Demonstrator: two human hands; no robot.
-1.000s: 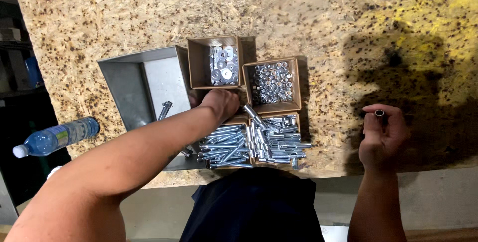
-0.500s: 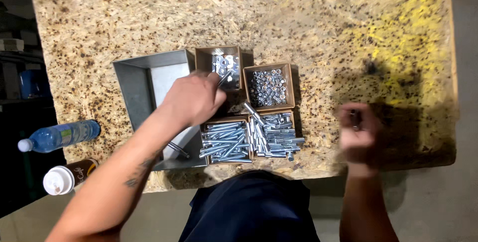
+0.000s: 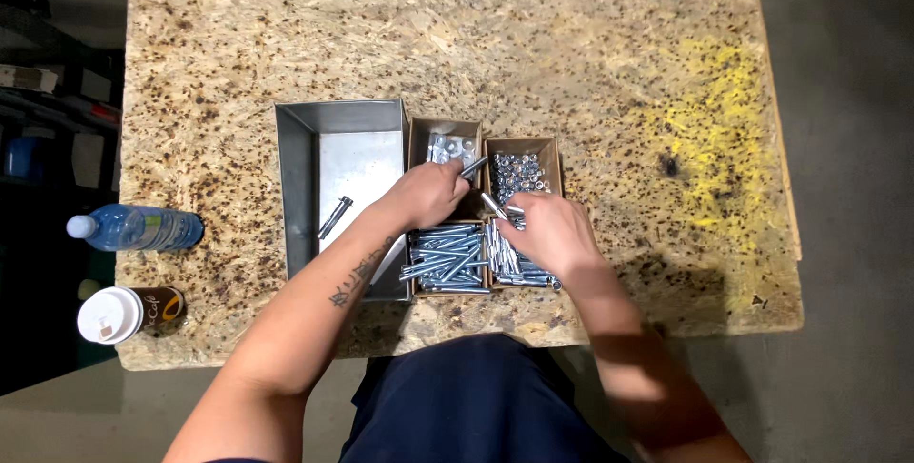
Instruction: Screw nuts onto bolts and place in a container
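At about nine o'clock from the boxes, a plastic water bottle (image 3: pixel 135 228) is laid on its side at the left edge of the tabletop (image 3: pixel 533 35), and a paper cup with a white lid (image 3: pixel 128 314) is seen just below it at seven o'clock; both are kept well apart from the work, probably so that they are not knocked. Next a grey metal tray (image 3: pixel 297 187) is placed touching the cardboard boxes, and one assembled bolt (image 3: pixel 334 217) is lying alone in it, so it seems to be used for finished pieces. The left hand (image 3: pixel 426 195) is stretched forward across the tray's corner, the forearm slanted toward one o'clock, and its fingers are closed on a bolt (image 3: pixel 472 167) over the box of washers (image 3: pixel 451 147). At three o'clock from it the box of nuts (image 3: pixel 519 173) is set. The right hand (image 3: pixel 550 231) is bent over the loose bolts (image 3: pixel 447 263) in the near boxes, curled on another bolt (image 3: pixel 494 204). The hands are near but not touching.
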